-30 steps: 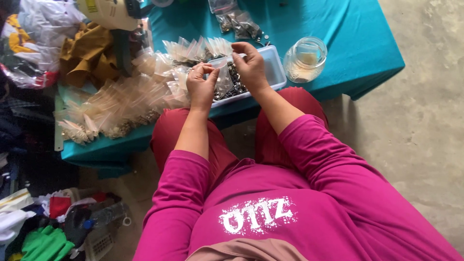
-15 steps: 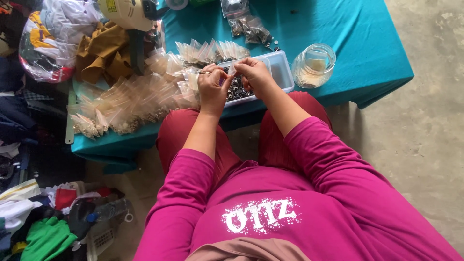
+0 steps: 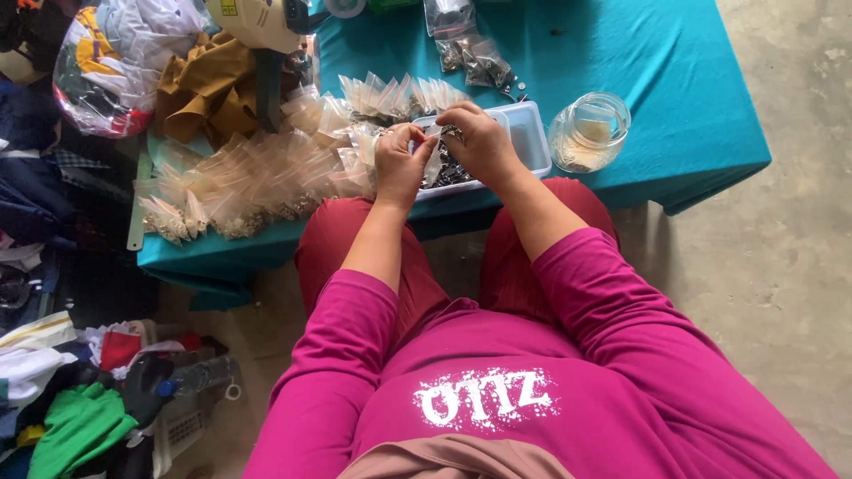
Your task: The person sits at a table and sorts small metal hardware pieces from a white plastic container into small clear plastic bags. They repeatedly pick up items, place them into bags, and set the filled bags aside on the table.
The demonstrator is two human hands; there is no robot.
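My left hand [image 3: 399, 164] and my right hand [image 3: 479, 142] meet over a white plastic tray [image 3: 532, 133] of small dark metal pieces on the teal table [image 3: 666, 71]. Both hands pinch a small clear plastic bag [image 3: 432, 142] between them, just above the tray's left end. Rows of filled little clear bags [image 3: 257, 177] lie to the left of my left hand. A few more small bags [image 3: 399, 93] stand just behind the tray.
A clear glass jar [image 3: 588, 133] sits right of the tray. Larger bags of dark parts [image 3: 470, 44] lie at the table's far side. Brown cloth [image 3: 209, 89] and a bagged bundle [image 3: 115, 53] are at the far left. Clothes and a bottle [image 3: 191, 377] litter the floor.
My hands have drawn closer together over the tray's left end, and the view has shifted a little to the left.
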